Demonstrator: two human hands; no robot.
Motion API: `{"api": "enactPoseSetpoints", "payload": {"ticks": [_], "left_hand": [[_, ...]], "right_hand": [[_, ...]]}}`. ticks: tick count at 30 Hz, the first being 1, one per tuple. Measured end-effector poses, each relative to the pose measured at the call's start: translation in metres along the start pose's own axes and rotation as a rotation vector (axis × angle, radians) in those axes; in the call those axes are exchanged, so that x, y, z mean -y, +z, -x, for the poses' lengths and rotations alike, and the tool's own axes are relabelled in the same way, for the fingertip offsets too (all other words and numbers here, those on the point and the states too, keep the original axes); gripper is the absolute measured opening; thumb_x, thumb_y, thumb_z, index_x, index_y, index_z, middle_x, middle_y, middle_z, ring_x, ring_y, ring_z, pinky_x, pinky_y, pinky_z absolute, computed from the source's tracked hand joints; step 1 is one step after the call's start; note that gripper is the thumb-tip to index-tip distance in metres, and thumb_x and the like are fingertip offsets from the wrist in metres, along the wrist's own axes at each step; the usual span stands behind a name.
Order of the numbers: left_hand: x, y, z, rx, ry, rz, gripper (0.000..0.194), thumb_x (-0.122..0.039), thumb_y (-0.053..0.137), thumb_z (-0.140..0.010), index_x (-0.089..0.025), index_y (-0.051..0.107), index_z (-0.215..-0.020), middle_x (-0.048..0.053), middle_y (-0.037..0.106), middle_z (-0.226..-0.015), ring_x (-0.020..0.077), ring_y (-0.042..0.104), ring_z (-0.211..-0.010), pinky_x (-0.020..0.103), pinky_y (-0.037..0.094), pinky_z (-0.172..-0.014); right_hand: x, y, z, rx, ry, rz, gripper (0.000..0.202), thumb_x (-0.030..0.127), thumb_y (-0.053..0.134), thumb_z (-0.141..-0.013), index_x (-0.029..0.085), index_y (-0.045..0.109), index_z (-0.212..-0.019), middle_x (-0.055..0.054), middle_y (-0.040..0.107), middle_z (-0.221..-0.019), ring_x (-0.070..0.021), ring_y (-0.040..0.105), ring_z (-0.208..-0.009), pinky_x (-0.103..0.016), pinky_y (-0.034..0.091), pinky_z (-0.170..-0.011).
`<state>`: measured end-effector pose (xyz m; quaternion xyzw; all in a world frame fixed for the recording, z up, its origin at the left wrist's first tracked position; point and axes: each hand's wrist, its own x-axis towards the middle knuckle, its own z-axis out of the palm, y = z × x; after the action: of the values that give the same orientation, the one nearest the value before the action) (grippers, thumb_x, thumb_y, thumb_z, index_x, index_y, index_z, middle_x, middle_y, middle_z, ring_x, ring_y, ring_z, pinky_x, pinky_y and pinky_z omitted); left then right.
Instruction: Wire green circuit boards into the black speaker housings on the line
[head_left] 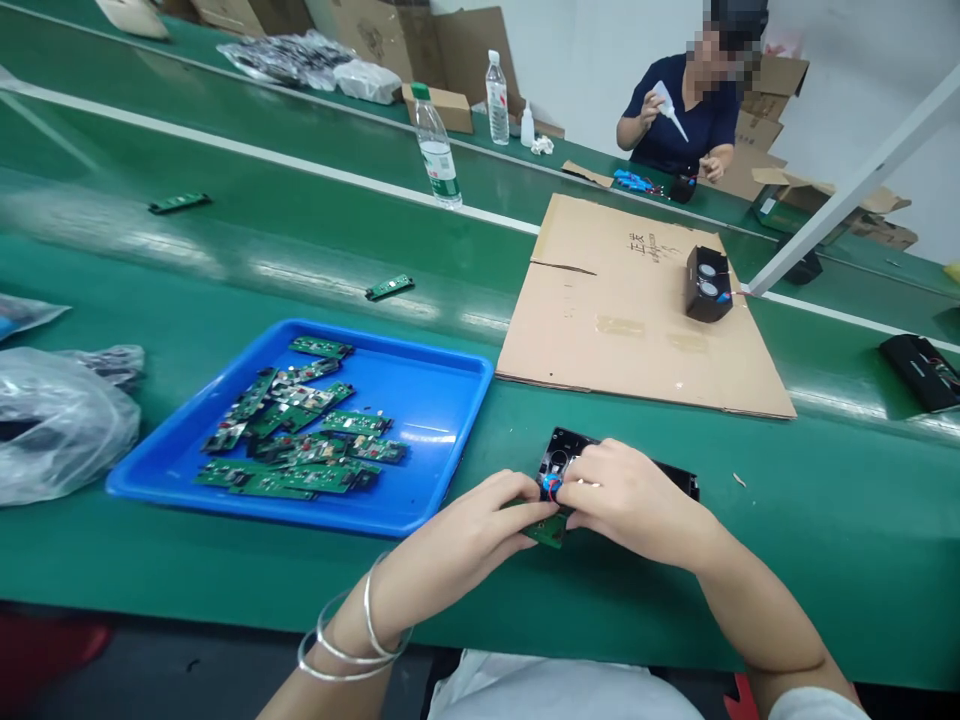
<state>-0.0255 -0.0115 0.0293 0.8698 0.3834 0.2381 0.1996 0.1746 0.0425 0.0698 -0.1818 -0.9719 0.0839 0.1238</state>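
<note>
My left hand (pixel 480 525), with silver bangles on the wrist, pinches a green circuit board (pixel 550 533) near the table's front edge. Beside its fingertips is a small blue part (pixel 552 486) with red wire. My right hand (pixel 634 500) is closed close by, its fingertips bent down against the blue part and the board; what lies between them is hidden. Beneath both hands lies a black plastic housing (pixel 570 443), open side up and partly covered by my right hand.
Left of my hands, a blue tray (pixel 439 430) holds many circuit boards (pixel 300 425). Beyond lie a cardboard sheet (pixel 592 290) bearing a black speaker box (pixel 709 285), and a water bottle (pixel 439 155). A clear bag (pixel 64 420) is at left. Across the bench, a person (pixel 682 110) holds a white squeeze bottle.
</note>
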Motion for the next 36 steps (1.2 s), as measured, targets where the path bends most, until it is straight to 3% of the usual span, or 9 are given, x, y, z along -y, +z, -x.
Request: {"api": "enactPoseSetpoints", "payload": {"ticks": [3,5,13,16,23,28,31,33,36], "left_hand": [[0.0,0.006,0.003,-0.198,-0.055,-0.035,0.022,-0.019,0.045,-0.09,-0.017,0.055,-0.109,0.006,0.058,-0.091,0.0154,0.059,-0.081,0.026,0.053,-0.071],[-0.002,0.008,0.004,-0.267,-0.064,-0.052,0.022,-0.021,0.044,-0.091,-0.018,0.054,-0.11,0.005,0.058,-0.09,0.0147,0.059,-0.079,0.026,0.053,-0.07],[-0.011,0.008,0.0,-0.301,-0.099,-0.02,0.023,-0.022,0.041,-0.092,-0.02,0.053,-0.112,0.005,0.059,-0.089,0.0147,0.061,-0.079,0.026,0.054,-0.069],[-0.012,0.008,0.0,-0.301,-0.088,-0.038,0.023,-0.02,0.041,-0.092,-0.019,0.053,-0.112,0.005,0.059,-0.089,0.0149,0.06,-0.079,0.026,0.053,-0.069],[-0.01,0.012,0.003,-0.243,-0.011,-0.086,0.025,-0.012,0.04,-0.091,-0.018,0.051,-0.113,0.005,0.058,-0.089,0.0148,0.058,-0.08,0.026,0.052,-0.069],[-0.008,0.014,0.006,-0.255,-0.029,-0.13,0.024,-0.015,0.04,-0.092,-0.018,0.05,-0.113,0.006,0.059,-0.088,0.0154,0.058,-0.079,0.026,0.052,-0.069],[-0.003,0.008,0.015,-0.291,-0.152,-0.134,0.024,-0.026,0.045,-0.091,-0.02,0.052,-0.113,0.006,0.061,-0.089,0.0185,0.059,-0.082,0.031,0.053,-0.073],[0.003,0.003,0.026,-0.264,-0.251,-0.125,0.027,-0.033,0.046,-0.09,-0.023,0.054,-0.113,0.006,0.063,-0.09,0.0206,0.06,-0.084,0.033,0.053,-0.074],[0.011,-0.002,0.043,-0.169,-0.362,-0.036,0.027,-0.038,0.051,-0.086,-0.027,0.058,-0.11,0.004,0.066,-0.092,0.0207,0.062,-0.084,0.029,0.055,-0.068]], "right_hand": [[0.0,0.009,0.011,-0.317,0.197,-0.252,0.017,0.019,0.045,-0.093,0.016,0.059,-0.084,-0.004,0.061,-0.079,-0.0138,0.053,-0.073,-0.026,0.042,-0.065],[0.004,0.018,0.016,-0.447,0.259,-0.376,0.016,0.02,0.047,-0.092,0.016,0.06,-0.086,-0.005,0.061,-0.08,-0.0129,0.055,-0.074,-0.024,0.046,-0.065],[0.014,0.038,0.018,-0.597,0.226,-0.335,0.011,0.015,0.05,-0.089,0.018,0.061,-0.089,-0.005,0.061,-0.079,-0.0132,0.057,-0.07,-0.025,0.049,-0.062],[0.014,0.039,0.019,-0.583,0.216,-0.315,0.014,0.011,0.048,-0.088,0.018,0.059,-0.09,-0.005,0.061,-0.079,-0.0133,0.056,-0.071,-0.026,0.048,-0.063],[0.016,0.039,0.021,-0.404,0.257,-0.435,0.02,0.008,0.039,-0.084,0.017,0.056,-0.083,-0.005,0.054,-0.079,-0.0133,0.051,-0.069,-0.025,0.047,-0.061],[0.006,0.03,0.04,-0.249,0.227,-0.48,0.031,0.006,0.038,-0.085,0.02,0.06,-0.101,-0.007,0.05,-0.097,-0.0127,0.052,-0.078,-0.024,0.047,-0.066],[-0.008,0.024,0.06,-0.265,0.391,-0.502,0.03,0.01,0.039,-0.088,0.022,0.058,-0.108,-0.007,0.051,-0.102,-0.0134,0.054,-0.085,-0.025,0.048,-0.072],[-0.017,0.023,0.072,-0.257,0.567,-0.434,0.025,0.011,0.041,-0.089,0.02,0.059,-0.102,-0.006,0.055,-0.097,-0.0144,0.056,-0.083,-0.028,0.049,-0.072],[-0.022,0.027,0.082,-0.126,0.691,-0.304,0.02,0.008,0.045,-0.087,0.019,0.061,-0.089,-0.004,0.061,-0.086,-0.0169,0.056,-0.083,-0.03,0.049,-0.071]]}}
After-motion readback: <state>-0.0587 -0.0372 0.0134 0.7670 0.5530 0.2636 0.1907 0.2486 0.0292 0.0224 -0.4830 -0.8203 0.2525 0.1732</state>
